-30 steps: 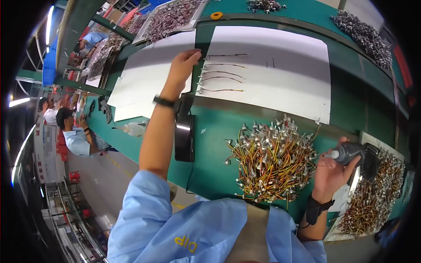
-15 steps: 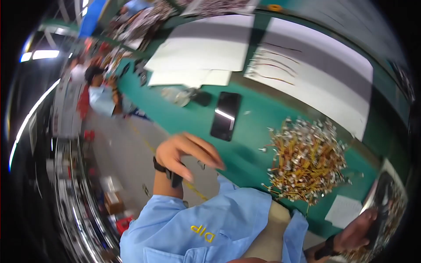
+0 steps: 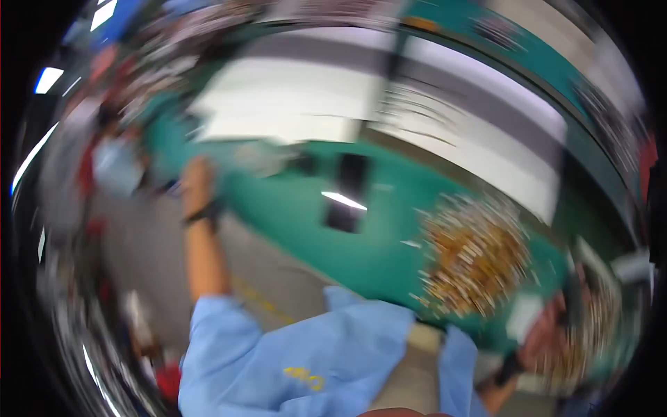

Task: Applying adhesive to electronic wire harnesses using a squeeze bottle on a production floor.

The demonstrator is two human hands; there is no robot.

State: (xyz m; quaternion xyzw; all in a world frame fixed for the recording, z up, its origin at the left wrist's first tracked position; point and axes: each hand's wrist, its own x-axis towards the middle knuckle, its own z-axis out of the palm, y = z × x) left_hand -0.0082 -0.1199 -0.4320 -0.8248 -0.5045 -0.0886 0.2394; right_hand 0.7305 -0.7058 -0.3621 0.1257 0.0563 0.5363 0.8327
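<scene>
— Left hand? 
— Stretched out to the left edge of the green bench, beside a pale blurred bottle; open or closed, impossible to tell through the smear.
— Right hand? 
— Low at the right, apparently wrapped round a dark tool, though too blurred to be sure.
— And the wire pile? 
— On the bench, right of centre, just left of the right hand, well apart from the left. Much nearer the right. Long axis unreadable: a round heap.
</scene>
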